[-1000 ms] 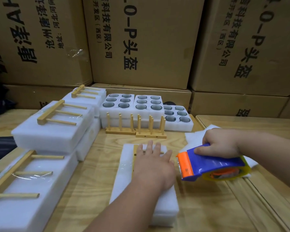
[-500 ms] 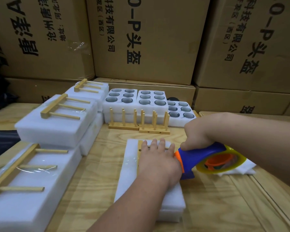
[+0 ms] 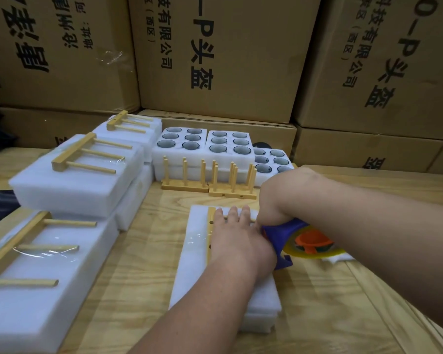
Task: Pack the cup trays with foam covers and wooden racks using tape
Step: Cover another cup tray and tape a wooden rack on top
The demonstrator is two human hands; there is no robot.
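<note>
Centre of the wooden tabletop [image 3: 143, 264]: a white foam-covered tray [image 3: 197, 254] lying flat, a wooden rack [image 3: 210, 233] laid on its top along the left edge, a glossy strip of clear tape across the foam beside it; left hand [image 3: 237, 241] flat on the rack and foam, fingers straight and together, pressing down; right hand [image 3: 274, 200] curled round the blue handle of a tape dispenser [image 3: 302, 241], gripping it at the tray's right edge, just beside the left hand, the dispenser's orange hub and yellowish roll turned upward.

To the left: three finished foam packs [image 3: 69, 185], each with a rack taped on top, one stacked on another, the nearest large at the lower left.

Farther back: three open cup trays [image 3: 205, 141] in white foam, six round holes each, dark cups inside; two upright wooden racks [image 3: 210, 180] standing in front of them, pegs up.

Behind everything: stacked brown cardboard boxes [image 3: 215, 52] printed with black characters.
</note>
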